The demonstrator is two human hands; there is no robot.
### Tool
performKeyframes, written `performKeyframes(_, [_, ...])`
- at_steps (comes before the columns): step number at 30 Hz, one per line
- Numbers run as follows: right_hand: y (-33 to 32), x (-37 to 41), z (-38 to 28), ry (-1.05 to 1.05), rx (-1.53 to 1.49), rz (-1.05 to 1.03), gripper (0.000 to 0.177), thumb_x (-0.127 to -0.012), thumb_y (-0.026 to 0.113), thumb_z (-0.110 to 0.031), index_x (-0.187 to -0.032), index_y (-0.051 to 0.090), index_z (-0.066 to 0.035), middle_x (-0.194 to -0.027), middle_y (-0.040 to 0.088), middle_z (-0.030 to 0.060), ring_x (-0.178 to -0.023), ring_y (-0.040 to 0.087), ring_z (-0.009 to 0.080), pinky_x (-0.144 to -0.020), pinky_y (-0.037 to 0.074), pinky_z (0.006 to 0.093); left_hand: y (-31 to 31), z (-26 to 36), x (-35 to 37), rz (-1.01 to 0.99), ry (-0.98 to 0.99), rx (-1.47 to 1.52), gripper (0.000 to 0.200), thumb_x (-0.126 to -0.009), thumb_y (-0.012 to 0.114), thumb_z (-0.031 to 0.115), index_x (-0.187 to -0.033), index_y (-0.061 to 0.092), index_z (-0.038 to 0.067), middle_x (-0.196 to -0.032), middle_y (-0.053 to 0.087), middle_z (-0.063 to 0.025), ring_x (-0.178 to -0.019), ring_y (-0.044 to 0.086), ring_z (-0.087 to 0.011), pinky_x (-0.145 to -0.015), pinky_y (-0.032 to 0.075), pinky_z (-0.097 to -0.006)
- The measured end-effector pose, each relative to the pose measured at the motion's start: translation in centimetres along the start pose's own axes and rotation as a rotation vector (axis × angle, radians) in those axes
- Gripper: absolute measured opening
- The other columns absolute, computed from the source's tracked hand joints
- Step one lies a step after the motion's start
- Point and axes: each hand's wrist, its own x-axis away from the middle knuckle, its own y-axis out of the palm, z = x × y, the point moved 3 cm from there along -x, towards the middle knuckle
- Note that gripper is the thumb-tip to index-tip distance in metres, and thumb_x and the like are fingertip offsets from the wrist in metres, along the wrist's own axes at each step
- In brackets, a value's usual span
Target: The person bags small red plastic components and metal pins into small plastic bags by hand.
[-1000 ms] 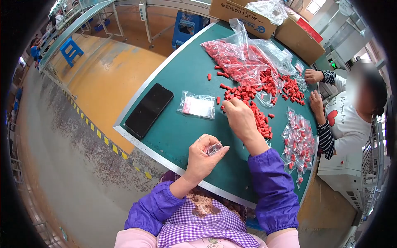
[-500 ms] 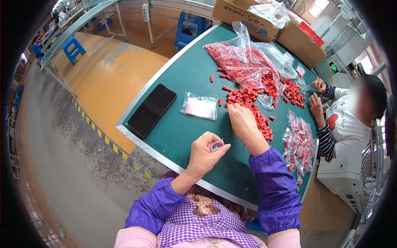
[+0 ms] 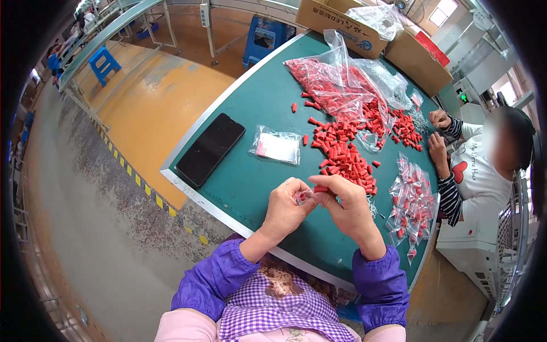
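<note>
My left hand [image 3: 284,208] is closed on a small clear plastic bag [image 3: 302,197], with something red showing inside it. Pinched between the thumb and fingers of my right hand [image 3: 352,211] is a red tapered cap [image 3: 321,188], right beside the bag. Both hands meet above the table's near side, fingertips almost touching. Just beyond them lies a heap of loose red caps [image 3: 347,159]. Small silver pieces [image 3: 372,206], too fine to name, show by my right hand. Several small bags with red caps in them [image 3: 409,208] are piled to the right.
A phone [image 3: 211,149] and a stack of small clear bags [image 3: 278,147] lie on the green table [image 3: 239,188]. A large bag of red caps [image 3: 325,85] and cardboard boxes [image 3: 342,28] stand farther back. A co-worker's hands [image 3: 437,137] are at the right edge.
My right hand has come back from the heap toward my left hand, with a red cap in its fingers. My left hand stays near its place, holding the bag.
</note>
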Motion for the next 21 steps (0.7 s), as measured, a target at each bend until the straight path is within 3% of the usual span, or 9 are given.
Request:
performKeyframes(2, [-0.1,0.4,0.5,0.239,-0.154,0.074,0.02,-0.079,0.064,0.001,-0.099,0.064,-0.001,-0.086,0.062,0.0106,-0.079,0.062,0.0246,-0.066,0.05,0.0313,0.2,0.0,0.2,-0.022,-0.006,0.05,0.024,-0.071,0.076,0.013,-0.076,0.057,0.0,-0.073,0.055,-0.0088,-0.064,0.053,-0.0176,-0.058,0.044,-0.03])
performKeyframes(3, [-0.1,0.4,0.5,0.236,-0.155,0.071,0.02,-0.079,0.064,0.001,-0.099,0.064,-0.001,-0.086,0.062,0.0106,-0.079,0.062,0.0246,-0.066,0.05,0.0313,0.2,-0.1,0.2,-0.018,-0.006,0.048,0.024,-0.071,0.076,0.013,-0.076,0.057,0.0,-0.073,0.055,-0.0088,-0.064,0.053,-0.0176,-0.058,0.044,-0.03])
performKeyframes(5, [-0.1,0.4,-0.2,-0.04,0.01,0.091,0.019,-0.079,0.065,0.0,-0.098,0.064,0.0,-0.085,0.061,0.0109,-0.077,0.061,0.0243,-0.065,0.049,0.031,0.2,-0.1,0.2,-0.023,0.031,-0.007,0.022,-0.071,0.075,0.011,-0.077,0.057,0.0,-0.073,0.055,-0.0099,-0.065,0.054,-0.0183,-0.058,0.044,-0.0307])
performKeyframes(8, [0.6,0.7,0.1,-0.092,0.06,0.08,0.017,-0.079,0.065,0.0,-0.096,0.065,-0.001,-0.085,0.059,0.0101,-0.072,0.06,0.0239,-0.063,0.049,0.0296,0.5,0.3,0.3,0.01,0.082,-0.051,0.021,-0.071,0.074,0.009,-0.077,0.057,0.0,-0.073,0.055,-0.0106,-0.065,0.055,-0.0199,-0.059,0.045,-0.0311])
performKeyframes(10, [0.6,0.9,0.2,-0.076,0.035,0.091,0.017,-0.078,0.066,0.0,-0.095,0.066,-0.003,-0.085,0.059,0.0095,-0.071,0.06,0.0231,-0.062,0.048,0.0294,0.5,0.5,0.3,0.002,0.087,-0.016,0.02,-0.071,0.074,0.009,-0.077,0.057,0.0,-0.073,0.055,-0.0108,-0.065,0.055,-0.0205,-0.058,0.045,-0.0312])
performKeyframes(12, [0.1,1.1,0.1,0.142,-0.039,0.155,0.018,-0.078,0.067,-0.001,-0.095,0.068,-0.005,-0.085,0.058,0.0097,-0.071,0.059,0.0206,-0.061,0.047,0.0294,0.6,0.5,0.4,-0.002,0.086,0.021,0.02,-0.071,0.074,0.008,-0.077,0.058,0.0,-0.074,0.055,-0.011,-0.065,0.055,-0.021,-0.058,0.044,-0.0312])
performKeyframes(15, [1.0,1.7,1.1,-0.03,0.002,0.1,0.015,-0.077,0.068,-0.001,-0.092,0.068,-0.003,-0.084,0.057,0.0088,-0.068,0.056,0.0173,-0.058,0.045,0.0281,1.0,0.4,0.4,-0.021,0.095,0.08,0.018,-0.071,0.074,0.008,-0.077,0.058,0.0,-0.075,0.055,-0.0104,-0.065,0.055,-0.0215,-0.058,0.044,-0.0315])
performKeyframes(19, [0.1,1.6,0.9,0.086,-0.116,0.264,0.013,-0.077,0.068,-0.001,-0.091,0.068,-0.003,-0.076,0.054,0.0061,-0.064,0.054,0.0173,-0.056,0.043,0.027,1.0,1.5,0.4,-0.016,0.175,-0.013,0.018,-0.07,0.073,0.006,-0.08,0.06,0.001,-0.079,0.056,-0.0093,-0.066,0.055,-0.0213,-0.058,0.045,-0.0309])
performKeyframes(21, [-0.4,2.0,0.9,0.068,-0.091,0.187,0.014,-0.078,0.068,-0.003,-0.091,0.069,-0.004,-0.074,0.054,0.0059,-0.064,0.054,0.0173,-0.056,0.043,0.0272,0.9,1.6,0.3,-0.024,0.149,0.0,0.018,-0.069,0.073,0.005,-0.081,0.061,0.0,-0.08,0.056,-0.0091,-0.066,0.055,-0.0214,-0.059,0.045,-0.0306])
